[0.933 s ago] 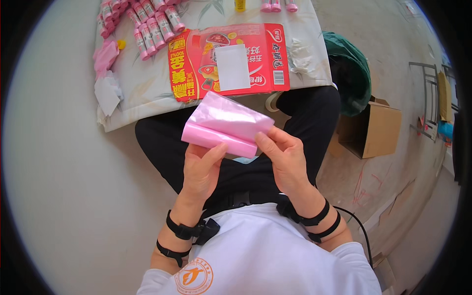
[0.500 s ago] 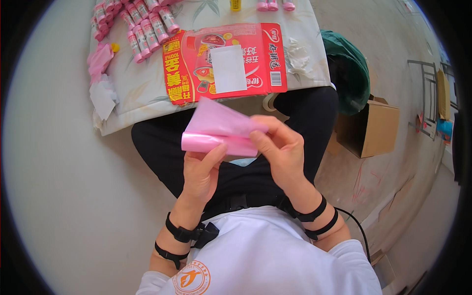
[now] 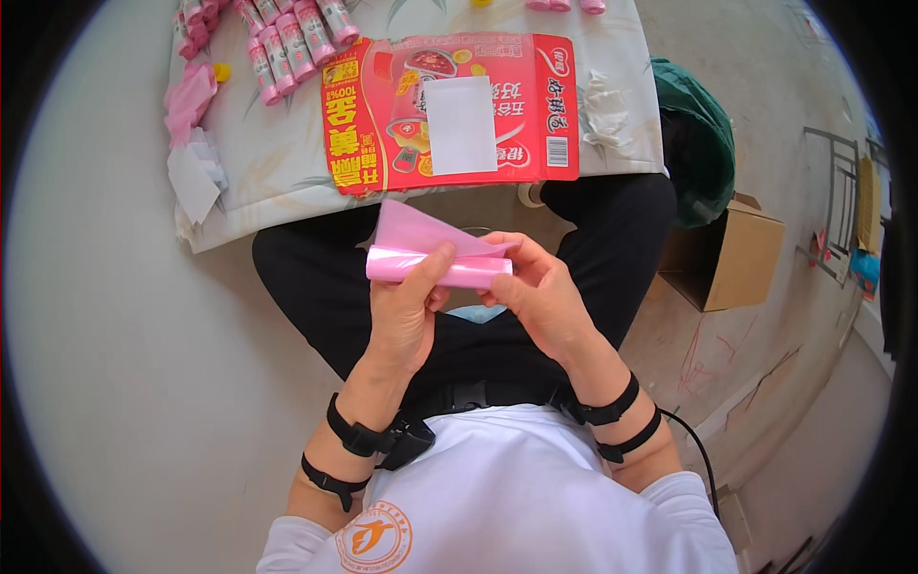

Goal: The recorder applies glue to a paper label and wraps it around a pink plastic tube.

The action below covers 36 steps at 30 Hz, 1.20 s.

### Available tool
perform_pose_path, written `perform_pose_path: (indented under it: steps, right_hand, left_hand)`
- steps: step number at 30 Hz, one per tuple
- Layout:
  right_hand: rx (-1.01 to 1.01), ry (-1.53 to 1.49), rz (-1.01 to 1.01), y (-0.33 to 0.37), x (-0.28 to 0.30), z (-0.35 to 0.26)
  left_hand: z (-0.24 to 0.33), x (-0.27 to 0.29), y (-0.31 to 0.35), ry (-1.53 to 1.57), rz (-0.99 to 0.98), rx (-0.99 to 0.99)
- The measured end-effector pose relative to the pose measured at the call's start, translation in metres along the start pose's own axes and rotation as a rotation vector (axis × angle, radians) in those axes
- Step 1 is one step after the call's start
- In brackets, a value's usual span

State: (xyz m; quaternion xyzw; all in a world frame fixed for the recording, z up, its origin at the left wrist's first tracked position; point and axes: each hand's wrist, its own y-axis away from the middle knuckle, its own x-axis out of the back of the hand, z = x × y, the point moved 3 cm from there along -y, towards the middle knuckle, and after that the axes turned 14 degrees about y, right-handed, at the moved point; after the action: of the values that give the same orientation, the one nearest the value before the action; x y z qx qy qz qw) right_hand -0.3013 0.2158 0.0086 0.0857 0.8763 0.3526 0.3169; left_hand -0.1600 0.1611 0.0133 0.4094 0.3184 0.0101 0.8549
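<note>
Above my lap I hold a roll of pink plastic bags (image 3: 457, 272) level between both hands. Its loose end rises from the roll as a thin, pointed flap at the left. My left hand (image 3: 409, 301) grips the roll's left part, the thumb lying across its front. At the right end, my right hand (image 3: 535, 287) is closed on the roll, with thumb in front and fingers behind. Just beyond, a flattened red carton (image 3: 368, 115) lies on the table with a white sheet of paper (image 3: 462, 125) on it.
Several pink rolls with paper labels (image 3: 298, 48) are piled at the table's far left. Pink film scraps (image 3: 189, 98) and white paper (image 3: 196, 177) hang near its left edge. Crumpled white paper (image 3: 607, 110) lies at right. A green-lined bin (image 3: 703, 143) and a cardboard box (image 3: 741, 258) stand beyond my right knee.
My right hand has come down from the loose film onto the roll's right end. My left thumb now lies over the roll, and the flap stands lower. The view has shifted slightly.
</note>
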Motion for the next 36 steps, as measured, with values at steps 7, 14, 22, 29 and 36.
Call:
perform_pose_path:
  steps: [7, 14, 22, 29, 36]
  right_hand:
    - [0.042, 0.206, 0.118, -0.003, 0.009, -0.006]
    - [0.309, 0.327, 0.186, -0.002, 0.002, -0.01]
    - [0.074, 0.42, 0.227, -0.01, 0.01, -0.016]
    - [0.306, 0.487, 0.232, -0.028, 0.022, -0.031]
    - [0.22, 0.591, 0.382, -0.069, 0.039, -0.038]
  left_hand:
    - [0.011, 0.006, 0.006, -0.116, -0.151, 0.004]
    - [0.017, 0.007, -0.001, -0.088, -0.143, -0.046]
    - [0.031, 0.007, -0.017, -0.351, -0.106, -0.186]
    - [0.032, 0.006, -0.034, -0.209, -0.154, 0.046]
    - [0.034, 0.007, -0.081, -0.629, -0.116, -0.061]
